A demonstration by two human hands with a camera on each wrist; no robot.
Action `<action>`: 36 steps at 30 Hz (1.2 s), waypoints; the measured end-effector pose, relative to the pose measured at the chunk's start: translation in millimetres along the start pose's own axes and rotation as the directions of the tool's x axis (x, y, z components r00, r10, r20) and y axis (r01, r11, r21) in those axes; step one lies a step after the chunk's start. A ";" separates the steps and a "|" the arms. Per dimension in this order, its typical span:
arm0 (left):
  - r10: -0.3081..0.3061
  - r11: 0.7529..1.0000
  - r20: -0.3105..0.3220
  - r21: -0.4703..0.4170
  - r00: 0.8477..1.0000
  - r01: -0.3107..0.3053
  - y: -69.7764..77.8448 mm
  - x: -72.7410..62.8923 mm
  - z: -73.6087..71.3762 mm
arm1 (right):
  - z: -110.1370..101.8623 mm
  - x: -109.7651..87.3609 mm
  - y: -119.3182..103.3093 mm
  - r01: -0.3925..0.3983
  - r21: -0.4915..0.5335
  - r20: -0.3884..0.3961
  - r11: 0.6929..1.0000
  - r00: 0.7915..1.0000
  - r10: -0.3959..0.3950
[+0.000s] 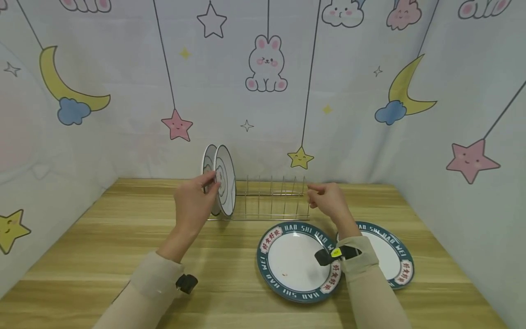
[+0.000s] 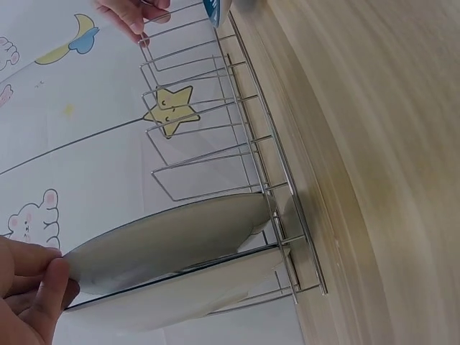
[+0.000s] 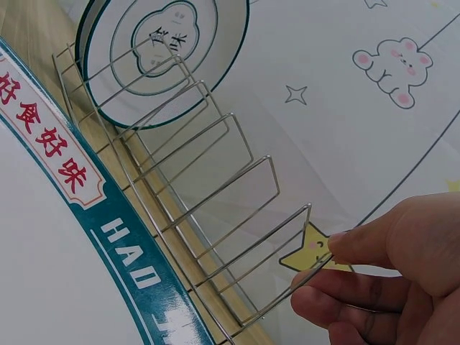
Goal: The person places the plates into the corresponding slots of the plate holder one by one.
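Two white plates with dark rims stand upright at the left end of a wire dish rack (image 1: 271,214). My left hand (image 1: 195,201) pinches the edge of the right-hand plate (image 1: 227,183) between thumb and fingers. Close behind it, the other plate (image 1: 208,157) is partly covered. At the rack's right end, my right hand (image 1: 328,201) pinches the end wire; the right wrist view shows that wire between thumb (image 3: 345,248) and forefinger. The rack's wire slots between the hands hold no plates.
Two white plates with green lettered rims lie flat in front of the rack: a nearer one (image 1: 293,269) and another (image 1: 386,249) partly beneath my right forearm. The wooden table (image 1: 102,256) meets a cartoon-printed curtain (image 1: 230,100) behind the rack.
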State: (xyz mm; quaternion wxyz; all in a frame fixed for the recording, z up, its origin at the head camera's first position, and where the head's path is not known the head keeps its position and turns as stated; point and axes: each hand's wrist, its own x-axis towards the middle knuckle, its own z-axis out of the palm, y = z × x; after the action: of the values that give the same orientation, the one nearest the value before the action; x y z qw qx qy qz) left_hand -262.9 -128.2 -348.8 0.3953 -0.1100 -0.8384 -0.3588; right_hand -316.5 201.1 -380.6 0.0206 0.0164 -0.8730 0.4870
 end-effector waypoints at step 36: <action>-0.200 0.945 0.281 -0.199 0.939 0.261 10.7 -36.9 -4.7 | -0.5 1.3 2.1 -0.006 -0.013 -0.004 1.000 1.000 0.006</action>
State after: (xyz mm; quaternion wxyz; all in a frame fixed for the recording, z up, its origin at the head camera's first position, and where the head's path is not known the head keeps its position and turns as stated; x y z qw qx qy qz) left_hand -230.6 -120.1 -368.6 0.2227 -0.1015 -0.8415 -0.4817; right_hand -317.9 202.6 -382.0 0.0211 0.0129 -0.8762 0.4812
